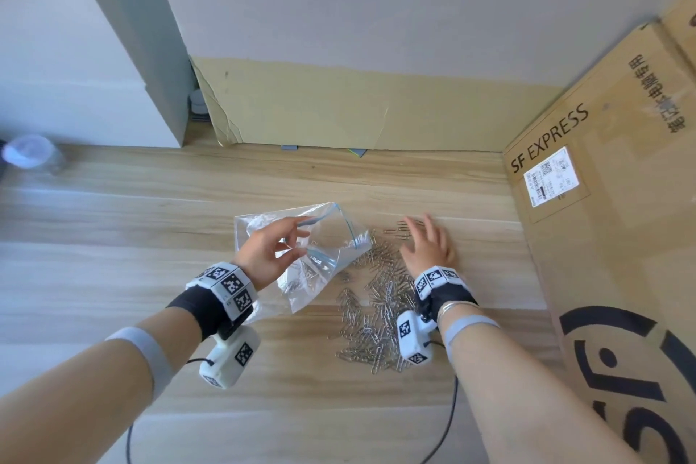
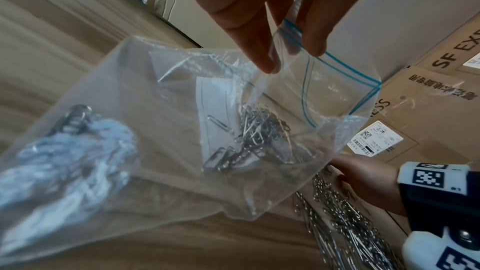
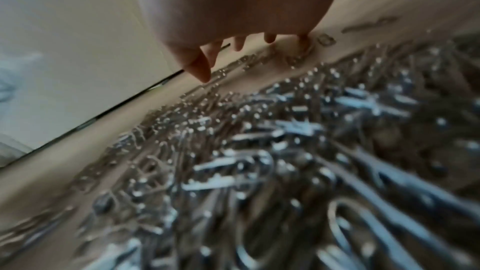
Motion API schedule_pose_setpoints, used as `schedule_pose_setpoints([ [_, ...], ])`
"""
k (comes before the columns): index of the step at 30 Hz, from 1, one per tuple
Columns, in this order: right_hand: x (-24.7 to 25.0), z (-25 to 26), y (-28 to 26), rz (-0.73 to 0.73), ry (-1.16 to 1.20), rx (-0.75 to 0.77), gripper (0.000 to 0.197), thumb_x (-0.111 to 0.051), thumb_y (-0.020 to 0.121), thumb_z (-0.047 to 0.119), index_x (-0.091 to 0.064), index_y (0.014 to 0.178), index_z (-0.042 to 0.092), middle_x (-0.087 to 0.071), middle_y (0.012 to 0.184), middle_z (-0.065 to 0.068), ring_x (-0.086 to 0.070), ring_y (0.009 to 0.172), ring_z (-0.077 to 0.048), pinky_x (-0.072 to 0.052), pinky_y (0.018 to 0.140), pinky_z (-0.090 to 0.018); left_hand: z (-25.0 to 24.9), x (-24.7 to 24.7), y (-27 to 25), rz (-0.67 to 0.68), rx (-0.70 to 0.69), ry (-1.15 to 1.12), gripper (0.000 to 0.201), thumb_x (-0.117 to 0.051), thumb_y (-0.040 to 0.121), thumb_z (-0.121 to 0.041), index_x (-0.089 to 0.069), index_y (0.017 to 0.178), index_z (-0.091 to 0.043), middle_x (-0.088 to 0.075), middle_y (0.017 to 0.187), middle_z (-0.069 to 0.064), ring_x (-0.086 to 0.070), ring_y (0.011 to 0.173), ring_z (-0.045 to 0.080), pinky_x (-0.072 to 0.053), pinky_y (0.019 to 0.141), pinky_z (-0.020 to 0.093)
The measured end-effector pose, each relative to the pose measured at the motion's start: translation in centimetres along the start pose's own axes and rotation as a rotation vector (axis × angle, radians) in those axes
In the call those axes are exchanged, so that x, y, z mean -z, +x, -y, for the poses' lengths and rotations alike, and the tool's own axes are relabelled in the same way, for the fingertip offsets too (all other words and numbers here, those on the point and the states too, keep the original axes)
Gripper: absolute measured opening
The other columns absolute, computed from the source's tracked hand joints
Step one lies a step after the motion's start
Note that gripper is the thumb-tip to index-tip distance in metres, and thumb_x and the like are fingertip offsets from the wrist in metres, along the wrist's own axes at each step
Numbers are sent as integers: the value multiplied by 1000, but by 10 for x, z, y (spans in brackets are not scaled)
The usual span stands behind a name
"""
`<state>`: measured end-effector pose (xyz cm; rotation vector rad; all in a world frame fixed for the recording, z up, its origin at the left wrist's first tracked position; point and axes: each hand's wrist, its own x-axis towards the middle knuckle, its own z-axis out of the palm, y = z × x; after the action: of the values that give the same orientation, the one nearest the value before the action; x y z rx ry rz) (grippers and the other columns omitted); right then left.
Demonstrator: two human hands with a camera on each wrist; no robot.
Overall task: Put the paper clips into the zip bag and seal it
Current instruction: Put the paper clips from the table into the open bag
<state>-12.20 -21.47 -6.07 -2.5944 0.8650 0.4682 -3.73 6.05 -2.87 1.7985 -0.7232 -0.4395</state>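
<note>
Silver paper clips [image 1: 380, 309] lie heaped on the wooden floor [image 1: 113, 222] beneath the right hand [image 1: 427, 247], fingers spread flat. Beside it, the left hand [image 1: 269, 250] pinches the zip bag [image 1: 324, 237] mouth open. A cardboard box [image 1: 610, 177] flanks the right.

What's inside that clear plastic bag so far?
Inside the zip bag, held at its rim by the left hand, lies a small clump of paper clips. Crinkled plastic and glare blur its lower end, hiding anything there.
</note>
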Motion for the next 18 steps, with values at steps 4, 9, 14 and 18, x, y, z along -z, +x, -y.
schedule_pose_setpoints([
  [4,-8,-1,-10,-40,9,202,53,-44,88,21,-29,136,38,-18,151,8,-10,140,-20,-9,115,-44,0,-5,0,14,-4,-4,37,-58,82,1,-39,67,-27,-51,117,-39,-59,103,1,-51,79,19],
  [9,-16,-3,-50,13,155,337,49,-43,89,8,-41,132,30,-36,140,7,-21,133,-17,-15,113,-35,-2,-17,3,24,-5,2,40,-58,82,1,-40,67,-31,-50,113,-43,-58,101,-4,-51,79,19],
  [14,-7,-21,-61,-125,197,245,45,-45,88,7,-48,127,30,-46,133,0,-48,111,-19,-40,101,-36,-4,-22,5,38,-13,3,43,-58,81,2,-39,66,-35,-50,112,-44,-59,101,-2,-51,77,17],
  [18,3,-45,-62,-196,156,-238,49,-43,89,16,-35,134,32,-35,136,-9,-38,118,-29,-37,99,-42,-4,-22,5,46,-24,20,48,-58,81,2,-39,66,-39,-50,111,-45,-59,100,-3,-51,76,15],
])
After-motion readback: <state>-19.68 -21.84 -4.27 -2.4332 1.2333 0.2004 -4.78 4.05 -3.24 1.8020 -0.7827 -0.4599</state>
